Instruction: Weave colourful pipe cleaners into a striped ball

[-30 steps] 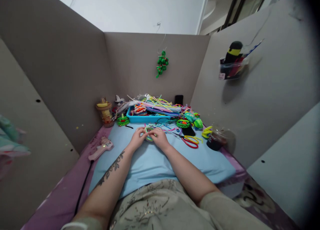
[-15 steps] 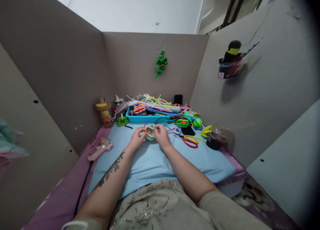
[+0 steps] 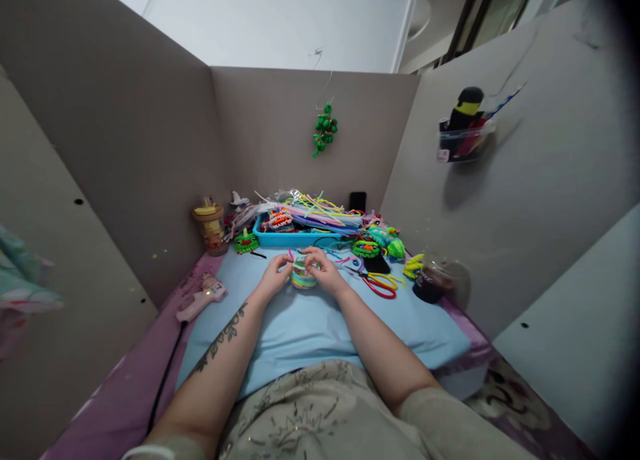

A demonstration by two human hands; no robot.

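Between my two hands is a small round piece of coiled pipe cleaners in pastel yellow, green, blue and pink. My left hand pinches its left edge, where a pink pipe cleaner end sticks up. From the other side my right hand curls over the top right of the piece, thumb and fingers closed on it. The fingers partly cover its upper rim. Just beyond the hands, loose pipe cleaner bits lie on the light blue cloth.
Behind stands a blue tray heaped with pipe cleaners. Red-and-yellow scissors and a dark-based plastic cup are at right. A pink glue gun, its cord trailing, and a lidded tumbler are at left. Grey panels enclose three sides.
The coiled piece has tipped so that more of its striped side shows. My right hand has shifted its fingers over the top; my left hand stays nearly in place.
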